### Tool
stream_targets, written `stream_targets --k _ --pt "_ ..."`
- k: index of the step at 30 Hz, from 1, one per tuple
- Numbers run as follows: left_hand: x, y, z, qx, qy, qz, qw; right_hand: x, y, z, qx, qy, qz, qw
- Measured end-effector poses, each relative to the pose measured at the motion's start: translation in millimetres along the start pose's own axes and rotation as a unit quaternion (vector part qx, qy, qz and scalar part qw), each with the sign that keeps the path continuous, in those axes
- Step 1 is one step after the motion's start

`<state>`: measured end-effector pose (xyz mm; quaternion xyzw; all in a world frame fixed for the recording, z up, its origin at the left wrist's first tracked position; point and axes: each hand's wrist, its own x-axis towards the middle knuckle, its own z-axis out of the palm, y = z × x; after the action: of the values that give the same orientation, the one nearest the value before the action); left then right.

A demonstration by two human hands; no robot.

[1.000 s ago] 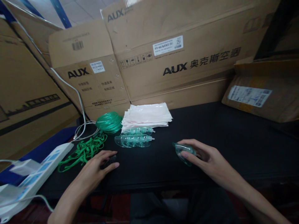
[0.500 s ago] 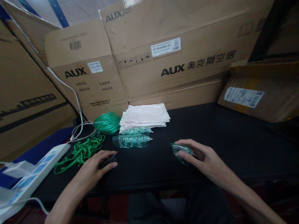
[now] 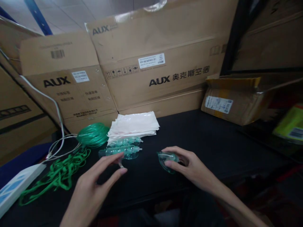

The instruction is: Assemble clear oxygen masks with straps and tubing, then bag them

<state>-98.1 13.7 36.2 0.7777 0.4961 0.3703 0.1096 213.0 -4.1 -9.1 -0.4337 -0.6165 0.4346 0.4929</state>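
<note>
My right hand (image 3: 189,165) is closed around a clear green face mask (image 3: 167,159) resting on the black table (image 3: 213,142). My left hand (image 3: 99,176) hovers above the table with its fingers stretched out and apart, its fingertips close to a stack of the same green masks (image 3: 120,149). Nothing is in the left hand. Behind the masks lies a pile of clear plastic bags (image 3: 133,124). A coil of green tubing (image 3: 92,135) and a tangle of green straps (image 3: 56,173) sit to the left.
Large AUX cardboard boxes (image 3: 156,66) wall off the back of the table. A smaller taped box (image 3: 232,101) stands at the right. A white power strip (image 3: 14,186) with white cables (image 3: 59,126) lies at the left edge.
My left hand has lifted off a small dark object near the table's front edge and moved toward the mask stack, fingers opening. The view has swung right. The right hand keeps its mask.
</note>
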Motion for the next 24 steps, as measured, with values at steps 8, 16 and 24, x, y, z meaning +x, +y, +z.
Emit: stream_targets --k 8,16,24 --pt "21 30 54.7 -0.1 -0.031 0.089 0.99 8 -8 17 0.028 -0.019 0.006 0.999" --pt "11 16 77.4 -0.112 -0.062 0.074 0.989 8 -5 15 0.019 -0.032 0.016 0.999" --pt "13 15 77.2 -0.103 -0.03 0.091 0.99 9 -4 18 -0.003 -0.032 0.027 0.999"
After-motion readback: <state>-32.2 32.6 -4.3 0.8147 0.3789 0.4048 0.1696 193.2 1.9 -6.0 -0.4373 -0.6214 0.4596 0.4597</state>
